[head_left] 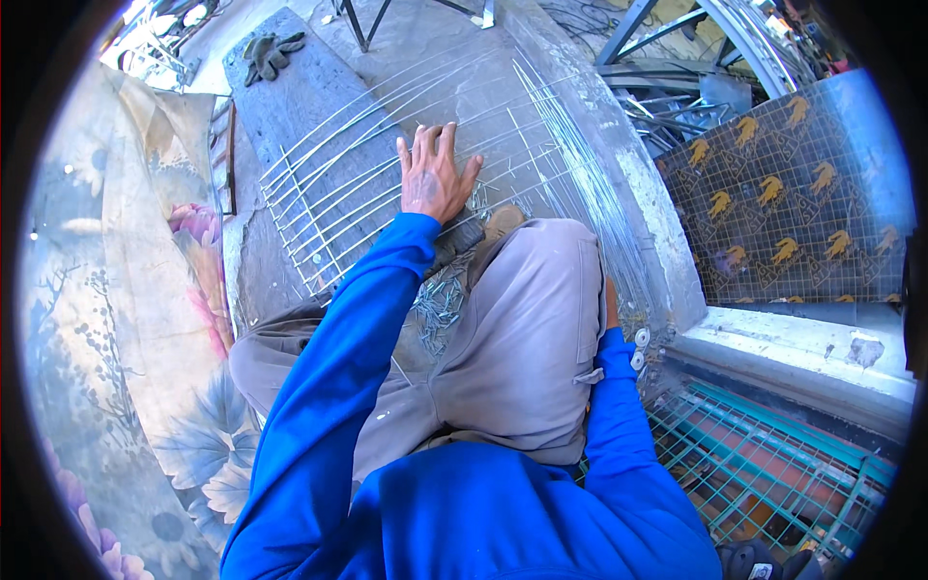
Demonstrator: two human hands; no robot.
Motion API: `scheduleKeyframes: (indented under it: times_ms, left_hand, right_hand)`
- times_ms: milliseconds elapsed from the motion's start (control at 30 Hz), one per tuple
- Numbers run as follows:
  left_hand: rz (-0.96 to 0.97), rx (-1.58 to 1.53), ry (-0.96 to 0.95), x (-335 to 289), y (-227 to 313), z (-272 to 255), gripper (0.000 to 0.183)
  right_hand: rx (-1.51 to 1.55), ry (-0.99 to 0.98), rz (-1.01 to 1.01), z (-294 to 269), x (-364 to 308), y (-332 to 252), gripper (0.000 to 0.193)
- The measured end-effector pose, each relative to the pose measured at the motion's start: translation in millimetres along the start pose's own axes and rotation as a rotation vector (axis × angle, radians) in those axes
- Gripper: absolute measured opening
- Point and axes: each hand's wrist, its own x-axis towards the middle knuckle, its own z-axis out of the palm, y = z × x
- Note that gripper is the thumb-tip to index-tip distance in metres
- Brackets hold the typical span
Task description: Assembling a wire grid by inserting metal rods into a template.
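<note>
I'm watching from my end, and here's the left hand (440, 182), palm down over the middle of the grid of thin metal rods (307, 206), fingers spread, thumb out to the side, gripping nothing that I can make out. The right hand (612, 303) gives me only a sliver of skin past the knee, so I can't tell whether it holds anything. The grid lies slantwise across the grey board (290, 101): its near-left ends come up around the board's left edge, and the long rods run out past the right edge, over the concrete floor. Over by that left edge I've got two crosspieces lying across the long rods, neatly spaced; another thin rod crosses farther out on the right, beyond the board. Between them, around the hand, I see no crosspiece, so I'd judge the work to be partway along, left end laid out, middle wanting. Whether the crossings are fixed, I can't tell from here. Plenty of stock, too: a bundle of loose rods (585, 164) lies off the board's right edge, beside the low kerb, and short cut pieces (440, 309) sit heaped by the legs. One dark glove (271, 56) rests at the board's far end, near its far-left corner.
</note>
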Motion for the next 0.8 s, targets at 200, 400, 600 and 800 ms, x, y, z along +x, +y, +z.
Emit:
scheduleKeyframes:
  times_ms: [200,400,600,800]
  left_hand:
    - [0.02,-0.013,-0.01,-5.5,2.3,1.5,0.062]
    - [0.024,0.004,-0.007,-8.2,1.2,4.6,0.064]
    - [0.008,0.077,-0.043,-6.6,-0.8,8.0,0.07]
    - [-0.005,0.105,-0.038,-7.4,-8.1,5.7,0.072]
  right_hand:
    - [0.082,0.019,-0.014,0.9,4.6,22.0,0.041]
    - [0.143,0.025,-0.035,2.8,9.8,29.8,0.041]
    - [0.046,-0.002,-0.013,0.0,6.5,18.8,0.039]
    - [0.033,0.053,-0.065,7.9,4.6,23.4,0.039]
